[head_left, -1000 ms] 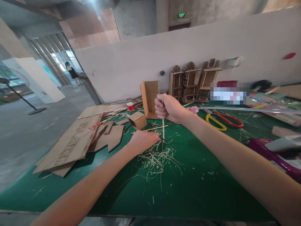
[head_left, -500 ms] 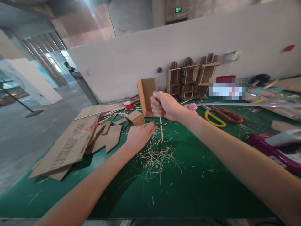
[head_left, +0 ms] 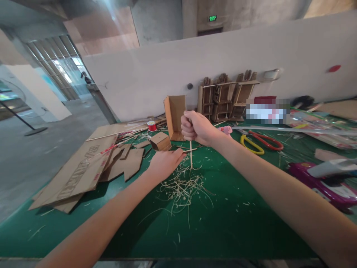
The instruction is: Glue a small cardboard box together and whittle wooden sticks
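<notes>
My right hand [head_left: 196, 127] is a closed fist around the top of a thin bamboo stick [head_left: 191, 155], which stands upright with its lower end on the green table [head_left: 228, 216]. My left hand [head_left: 164, 163] is beside the stick on the left, fingers pinched on a small tool or sliver that crosses the stick; I cannot make out what it is. A pile of pale bamboo shavings [head_left: 182, 188] lies under and in front of both hands.
Flat cardboard sheets [head_left: 83, 169] and a small cardboard box [head_left: 160, 141] lie at the left. An open cardboard box [head_left: 175, 115], a red thread spool [head_left: 151, 125] and cardboard shelves [head_left: 225, 96] stand at the back. Yellow and red scissors [head_left: 259, 143] and a purple tool [head_left: 323, 182] lie at the right.
My left hand has risen from the table by the stick's foot to a point higher up the stick. My right hand stays clenched on the stick's top.
</notes>
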Tool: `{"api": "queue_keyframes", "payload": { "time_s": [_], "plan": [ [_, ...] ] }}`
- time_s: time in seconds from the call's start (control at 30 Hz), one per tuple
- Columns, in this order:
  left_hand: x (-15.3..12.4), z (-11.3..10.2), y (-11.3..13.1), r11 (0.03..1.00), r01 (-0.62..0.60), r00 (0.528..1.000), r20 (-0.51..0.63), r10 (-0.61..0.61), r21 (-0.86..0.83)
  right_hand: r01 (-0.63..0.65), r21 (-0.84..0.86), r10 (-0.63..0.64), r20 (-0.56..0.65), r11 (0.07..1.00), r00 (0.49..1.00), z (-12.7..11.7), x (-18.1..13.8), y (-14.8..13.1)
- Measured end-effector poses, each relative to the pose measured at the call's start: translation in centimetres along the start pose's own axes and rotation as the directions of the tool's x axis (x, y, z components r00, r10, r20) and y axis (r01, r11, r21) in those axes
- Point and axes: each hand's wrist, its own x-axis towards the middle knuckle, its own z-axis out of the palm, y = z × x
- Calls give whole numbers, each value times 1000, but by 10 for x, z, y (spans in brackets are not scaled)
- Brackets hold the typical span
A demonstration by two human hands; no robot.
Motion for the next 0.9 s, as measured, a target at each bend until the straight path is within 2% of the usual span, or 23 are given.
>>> {"api": "queue_keyframes", "payload": {
  "time_s": [0.13,0.27,0.37,0.53,0.67,0.9],
  "plan": [
    [-6,7,6,997,-81,991,105,80,7,23,1,-23,9,1000,1000,-7,2,3],
    [-8,7,8,994,-107,989,108,106,4,40,9,-40,29,999,999,-14,3,6],
    [-5,2,6,997,-82,994,69,82,-14,30,3,-30,33,1000,999,-13,2,6],
    [-2,-5,4,996,67,994,-78,-72,-58,35,-16,-33,124,999,992,0,-1,4],
    [-2,-6,4,993,88,992,-89,-94,-75,-53,-19,55,147,998,988,5,-4,0],
    [-2,-2,-1,994,68,994,-83,-75,-85,-17,-6,18,77,1000,997,-4,-5,0]
  ]
}}
